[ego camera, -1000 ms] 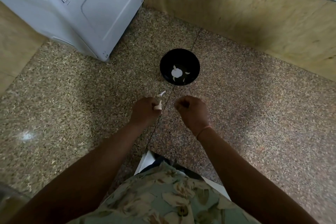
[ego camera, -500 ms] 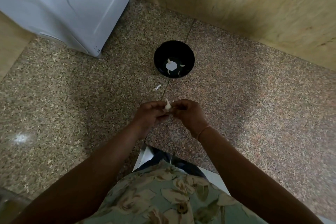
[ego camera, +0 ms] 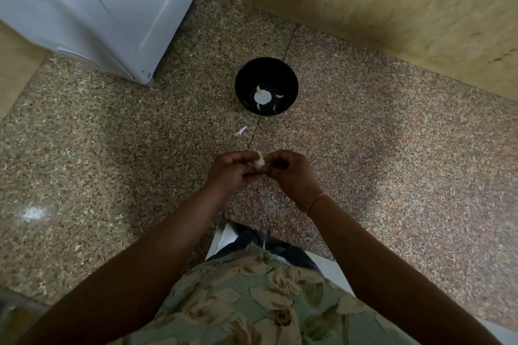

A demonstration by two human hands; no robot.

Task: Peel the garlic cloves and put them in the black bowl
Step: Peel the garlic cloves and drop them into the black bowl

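Head view: left hand (ego camera: 228, 173) and right hand (ego camera: 291, 172) both pinching small white papery garlic clove (ego camera: 260, 163) between fingertips. Round black bowl (ego camera: 266, 86) ahead of grip, beyond white skin scrap (ego camera: 241, 130). Advice: steady clove with one hand, strip skin away.

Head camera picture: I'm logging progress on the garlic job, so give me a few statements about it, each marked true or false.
1. The left hand and the right hand pinch one garlic clove between them. True.
2. The black bowl is empty. False: white garlic pieces already lie in its bottom.
3. A scrap of peel lies on the floor between the hands and the bowl. True.
4. The white appliance stands to the right of the bowl. False: it stands to the left of the bowl, against the wall.
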